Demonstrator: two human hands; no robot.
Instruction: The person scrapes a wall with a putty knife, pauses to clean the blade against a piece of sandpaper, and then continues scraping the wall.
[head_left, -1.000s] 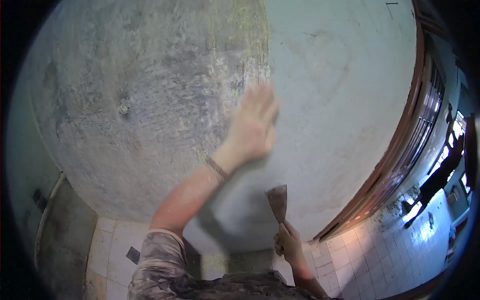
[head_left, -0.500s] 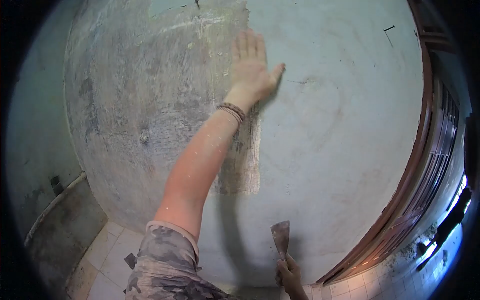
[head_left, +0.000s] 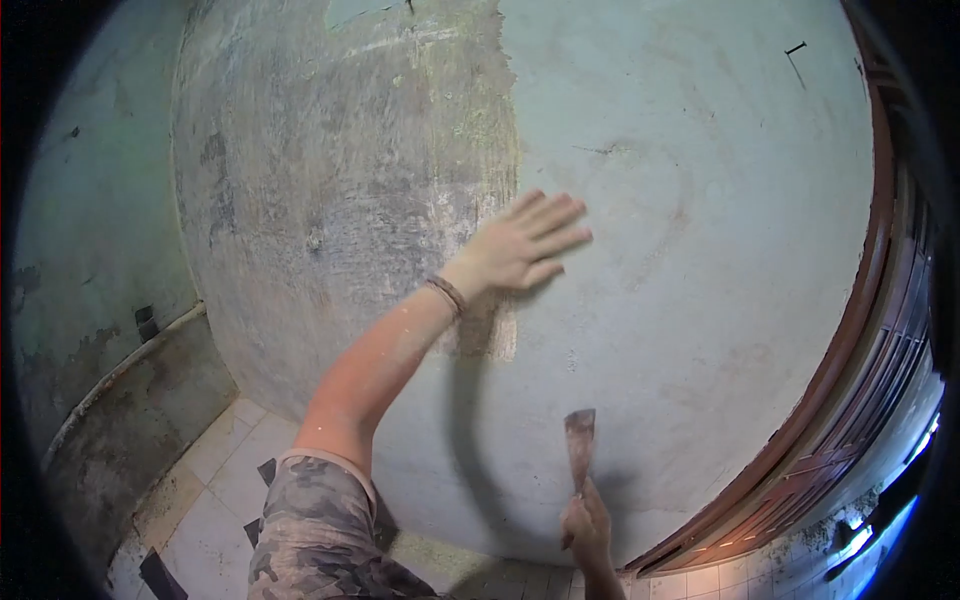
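Note:
My left hand [head_left: 525, 245] lies flat against the wall with its fingers spread, over the border between scraped plaster and paint. It holds nothing. A dark cord bracelet [head_left: 447, 293] circles that wrist, and pale flecks dot the forearm. Grey, streaky scraped plaster [head_left: 330, 190] covers the left part of the wall; pale green paint [head_left: 700, 260] covers the right, along a ragged edge. Lower down, my right hand [head_left: 588, 520] grips a putty knife [head_left: 579, 445] by its handle, the stained blade pointing up in front of the wall.
A nail [head_left: 795, 48] sticks out of the wall at upper right. Brown window bars [head_left: 860, 400] run down the right side. At lower left stand a low ledge [head_left: 150, 400] and a tiled floor [head_left: 215, 520] with dark scraps.
My left hand has slid down and slightly right along the wall, its fingers now tilted rightward. My right hand and the putty knife have shifted slightly up and right in view.

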